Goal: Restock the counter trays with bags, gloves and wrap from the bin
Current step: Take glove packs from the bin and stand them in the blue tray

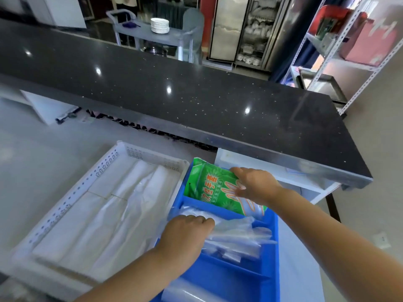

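A blue divided tray [265,273] stands in front of me on the low counter. A green pack of disposable gloves [209,186] leans in its far compartment, and my right hand [255,185] grips the pack's right side. My left hand [187,232] reaches into the middle compartment, its fingers curled onto a heap of clear plastic bags [235,238]. A roll of clear wrap [192,290] lies in the near compartment. Left of the blue tray sits a white perforated bin [72,197] holding folded white bags [104,214].
A long black speckled countertop [196,92] runs above and behind the trays. White shelving [340,51] with red and pink boxes stands at the right. Beyond the counter is a cart with stacked white plates [159,25].
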Tool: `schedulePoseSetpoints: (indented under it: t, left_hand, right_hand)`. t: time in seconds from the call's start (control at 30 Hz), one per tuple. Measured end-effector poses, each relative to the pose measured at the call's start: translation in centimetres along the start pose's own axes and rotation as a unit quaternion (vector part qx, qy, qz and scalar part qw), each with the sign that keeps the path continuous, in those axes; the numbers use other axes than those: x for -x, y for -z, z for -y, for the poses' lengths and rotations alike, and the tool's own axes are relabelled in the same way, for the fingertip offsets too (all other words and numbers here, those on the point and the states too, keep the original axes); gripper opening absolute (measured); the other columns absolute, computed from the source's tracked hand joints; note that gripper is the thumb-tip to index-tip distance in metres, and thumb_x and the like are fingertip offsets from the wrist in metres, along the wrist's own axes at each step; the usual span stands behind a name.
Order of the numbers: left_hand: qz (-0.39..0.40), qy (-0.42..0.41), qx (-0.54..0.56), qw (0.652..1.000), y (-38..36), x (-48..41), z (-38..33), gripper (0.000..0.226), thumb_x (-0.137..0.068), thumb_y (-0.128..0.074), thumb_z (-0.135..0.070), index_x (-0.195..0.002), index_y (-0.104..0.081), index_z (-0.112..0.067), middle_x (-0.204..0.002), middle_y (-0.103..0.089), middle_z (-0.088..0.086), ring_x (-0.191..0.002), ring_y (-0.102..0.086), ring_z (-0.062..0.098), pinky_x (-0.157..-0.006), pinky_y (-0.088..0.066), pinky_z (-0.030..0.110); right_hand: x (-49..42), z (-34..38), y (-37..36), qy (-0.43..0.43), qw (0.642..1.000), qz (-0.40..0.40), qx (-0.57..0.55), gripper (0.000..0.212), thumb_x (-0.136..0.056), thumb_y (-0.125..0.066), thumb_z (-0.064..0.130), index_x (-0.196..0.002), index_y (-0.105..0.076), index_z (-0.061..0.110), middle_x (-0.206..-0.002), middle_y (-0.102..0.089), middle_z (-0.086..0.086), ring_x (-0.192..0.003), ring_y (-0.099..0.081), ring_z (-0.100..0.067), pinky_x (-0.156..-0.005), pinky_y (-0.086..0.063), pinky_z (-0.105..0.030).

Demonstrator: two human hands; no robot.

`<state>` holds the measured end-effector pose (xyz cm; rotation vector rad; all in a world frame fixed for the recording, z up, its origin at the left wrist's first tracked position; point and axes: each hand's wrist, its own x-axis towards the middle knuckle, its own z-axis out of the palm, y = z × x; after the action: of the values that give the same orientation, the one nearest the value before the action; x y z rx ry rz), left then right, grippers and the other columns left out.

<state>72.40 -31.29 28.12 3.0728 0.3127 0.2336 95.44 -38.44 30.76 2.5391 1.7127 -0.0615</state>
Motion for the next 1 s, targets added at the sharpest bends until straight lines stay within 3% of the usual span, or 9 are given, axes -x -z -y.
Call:
schedulePoseSetpoints:
  t: [0.17,0.3,0.37,0.57,0.73,0.8,0.9,1.0]
  left_hand:
    - [-0.009,-0.019,0.007,1.000,0.0,-0.7,-0.4,0.047,-0.011,-0.071,-0.006,-0.050,-0.051,-0.025,-0.039,-0.047,-0.004,-0.034,-0.046,0.010,-0.033,-0.026,0.018]
    - [-0.017,-0.031,0.002,0.999,0.3,-1.4,-0.6,0.046,-0.011,-0.073,-0.009,-0.050,-0.054,-0.024,-0.039,-0.048,-0.005,-0.034,-0.047,0.010,-0.035,-0.026,0.017]
    - [-0.021,-0.034,0.006,0.999,0.2,-1.6,-0.6,0.046,-0.011,-0.073,-0.008,-0.050,-0.054,-0.024,-0.039,-0.048,-0.006,-0.034,-0.047,0.009,-0.035,-0.025,0.017]
    - [-0.018,-0.041,0.001,0.999,0.2,-1.9,-0.5,0.046,-0.012,-0.073,-0.005,-0.050,-0.055,-0.024,-0.038,-0.048,-0.005,-0.033,-0.045,0.009,-0.035,-0.022,0.019]
    - [-0.012,-0.042,0.004,0.999,-0.1,-1.9,-0.4,0.046,-0.013,-0.072,-0.003,-0.049,-0.053,-0.023,-0.037,-0.047,-0.004,-0.032,-0.043,0.009,-0.038,-0.016,0.019]
    - [-0.016,-0.044,0.004,0.999,0.0,-2.0,-0.4,0.043,-0.015,-0.073,-0.005,-0.049,-0.054,-0.023,-0.038,-0.049,-0.005,-0.033,-0.045,0.008,-0.036,-0.022,0.017]
    - [-0.015,-0.035,0.003,0.999,0.0,-2.2,-0.1,0.041,-0.017,-0.075,-0.005,-0.050,-0.056,-0.023,-0.039,-0.051,-0.005,-0.034,-0.048,0.010,-0.036,-0.032,0.016]
    - [0.004,-0.010,-0.012,1.000,0.5,-3.1,0.6,0.042,-0.016,-0.079,-0.007,-0.049,-0.057,-0.020,-0.039,-0.051,-0.003,-0.032,-0.048,0.014,-0.032,-0.025,0.015]
  right_hand:
    - [-0.5,0.1,-1.0,0.048,0.994,-0.092,0.021,0.065,-0.075,-0.072,0.030,-0.132,-0.046,0.012,-0.114,-0.063,-0.009,-0.103,-0.057,-0.029,-0.081,-0.045,-0.035]
    - [-0.5,0.2,-1.4,0.053,0.979,-0.153,0.121,0.078,-0.053,-0.086,0.037,-0.120,-0.060,0.007,-0.109,-0.068,-0.008,-0.094,-0.064,-0.027,-0.077,-0.053,-0.033]
    - [-0.3,0.1,-2.0,0.050,0.977,-0.162,0.130,0.076,-0.052,-0.086,0.039,-0.117,-0.062,0.008,-0.111,-0.067,-0.007,-0.096,-0.065,-0.025,-0.079,-0.053,-0.033]
    - [-0.7,-0.2,-3.5,0.043,0.991,-0.121,0.041,0.069,-0.075,-0.073,0.039,-0.132,-0.048,0.010,-0.131,-0.055,-0.007,-0.115,-0.051,-0.028,-0.095,-0.041,-0.041]
    - [-0.8,-0.4,-4.2,0.068,0.994,-0.088,0.020,0.064,-0.084,-0.063,0.039,-0.138,-0.040,0.013,-0.136,-0.049,-0.005,-0.121,-0.044,-0.025,-0.098,-0.035,-0.038]
    - [-0.9,-0.6,-3.7,0.067,0.995,-0.079,0.002,0.064,-0.085,-0.062,0.037,-0.139,-0.039,0.014,-0.137,-0.048,-0.004,-0.123,-0.042,-0.025,-0.099,-0.033,-0.037]
    - [-0.3,-0.7,-1.9,0.050,0.991,-0.097,-0.084,0.053,-0.086,-0.064,0.025,-0.134,-0.047,0.010,-0.133,-0.053,-0.009,-0.120,-0.047,-0.028,-0.098,-0.036,-0.038]
    - [1.8,-0.6,0.2,0.015,0.965,-0.137,-0.224,0.028,-0.089,-0.061,0.021,-0.115,-0.065,0.011,-0.114,-0.067,-0.008,-0.104,-0.061,-0.025,-0.086,-0.044,-0.027]
